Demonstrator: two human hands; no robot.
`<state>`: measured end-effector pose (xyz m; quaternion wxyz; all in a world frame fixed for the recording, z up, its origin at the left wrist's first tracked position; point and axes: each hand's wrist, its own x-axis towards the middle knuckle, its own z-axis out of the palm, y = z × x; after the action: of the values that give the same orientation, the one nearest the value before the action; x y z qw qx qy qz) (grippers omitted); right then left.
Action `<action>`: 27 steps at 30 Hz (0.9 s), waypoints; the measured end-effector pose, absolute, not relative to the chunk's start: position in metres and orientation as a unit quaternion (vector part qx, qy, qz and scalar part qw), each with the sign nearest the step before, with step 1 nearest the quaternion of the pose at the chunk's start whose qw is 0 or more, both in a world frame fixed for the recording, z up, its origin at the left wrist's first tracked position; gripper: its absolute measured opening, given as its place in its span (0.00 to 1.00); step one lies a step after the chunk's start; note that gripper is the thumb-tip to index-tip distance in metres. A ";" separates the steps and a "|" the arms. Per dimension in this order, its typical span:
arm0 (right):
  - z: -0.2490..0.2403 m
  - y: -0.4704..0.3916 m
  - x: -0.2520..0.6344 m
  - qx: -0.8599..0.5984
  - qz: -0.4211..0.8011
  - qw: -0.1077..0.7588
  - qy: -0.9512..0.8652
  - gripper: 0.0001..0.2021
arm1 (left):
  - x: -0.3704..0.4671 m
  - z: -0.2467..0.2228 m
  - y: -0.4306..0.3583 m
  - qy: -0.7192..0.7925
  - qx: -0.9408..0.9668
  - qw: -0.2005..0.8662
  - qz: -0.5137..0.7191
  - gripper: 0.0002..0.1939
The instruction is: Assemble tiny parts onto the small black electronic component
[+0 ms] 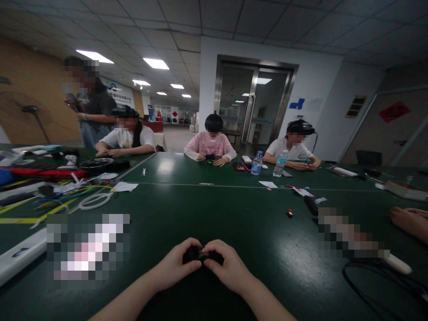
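Note:
Both of my hands meet over the near middle of the dark green table [160,223]. Between them is a small black object [192,254], mostly covered by my fingers, so its kind does not show. My left hand [175,265] curls round its left end, with thumb and fingertips pressed on it. Around the right end my right hand [227,265] is closed in the same way, its thumb beside the left thumb. The fingertips of the two hands almost touch.
Cables and a coiled white cord [95,201] clutter the left side. Two water bottles [257,163] stand ahead, near seated people. A small red item [290,213] lies to the right, near a black cable [354,267]. Another person's hand [406,220] rests at the right edge.

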<state>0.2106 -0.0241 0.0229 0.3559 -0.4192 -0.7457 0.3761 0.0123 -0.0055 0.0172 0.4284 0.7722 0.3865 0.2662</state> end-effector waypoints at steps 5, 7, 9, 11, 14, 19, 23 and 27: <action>0.021 -0.024 0.210 -0.423 0.372 0.350 -0.748 0.10 | 0.011 0.015 -0.005 0.377 0.765 0.446 0.271 0.16; 0.021 -0.024 0.209 -0.419 0.372 0.350 -0.751 0.11 | 0.011 0.013 -0.003 0.367 0.762 0.455 0.279 0.17; 0.021 -0.025 0.209 -0.407 0.369 0.361 -0.754 0.11 | 0.010 0.009 -0.002 0.355 0.755 0.463 0.298 0.18; 0.020 -0.024 0.209 -0.397 0.361 0.377 -0.755 0.11 | 0.009 0.005 0.000 0.352 0.742 0.476 0.314 0.20; 0.017 -0.022 0.211 -0.398 0.350 0.389 -0.754 0.10 | 0.009 0.002 0.001 0.361 0.721 0.499 0.317 0.23; 0.011 -0.019 0.212 -0.398 0.346 0.383 -0.758 0.10 | 0.011 0.005 0.001 0.366 0.719 0.510 0.297 0.21; 0.012 -0.020 0.212 -0.397 0.340 0.387 -0.760 0.11 | 0.011 0.008 -0.001 0.349 0.730 0.502 0.304 0.17; 0.015 -0.020 0.213 -0.401 0.347 0.386 -0.755 0.12 | 0.011 0.010 -0.001 0.341 0.727 0.508 0.312 0.17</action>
<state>0.2128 -0.0200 0.0154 0.3861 -0.4011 -0.7548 0.3469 0.0109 -0.0014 0.0097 0.5082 0.7269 0.3408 0.3119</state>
